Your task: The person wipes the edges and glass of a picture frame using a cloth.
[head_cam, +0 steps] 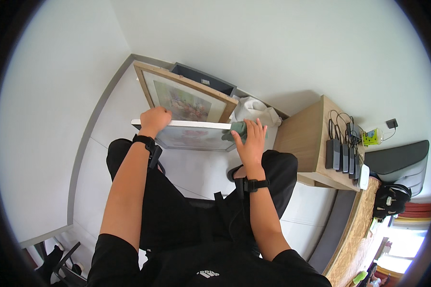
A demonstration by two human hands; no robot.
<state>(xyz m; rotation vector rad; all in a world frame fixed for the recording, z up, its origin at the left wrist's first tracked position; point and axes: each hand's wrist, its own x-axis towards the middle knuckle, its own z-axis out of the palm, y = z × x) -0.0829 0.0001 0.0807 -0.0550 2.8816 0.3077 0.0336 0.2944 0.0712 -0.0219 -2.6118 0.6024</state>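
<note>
A white-framed picture [201, 125] stands upright on the floor between my knees, its front facing me. My left hand [155, 120] is closed over its top edge near the left end. At the right end, a green cloth [239, 128] lies bunched over the frame's corner. My right hand [252, 141] holds this cloth against the corner, thumb towards me and fingers stretched out. Just behind stands a larger wood-framed picture [186, 81] of what looks like flowers, leaning back. The lower part of that picture is hidden by the white frame and my left hand.
A dark grey drawer-like box [204, 80] stands behind the pictures. White fabric [255, 109] lies by the wall. To the right, a wooden cabinet [301, 136] carries several black power adapters [332, 154] with cables. A grey baseboard [93, 118] runs along the left wall.
</note>
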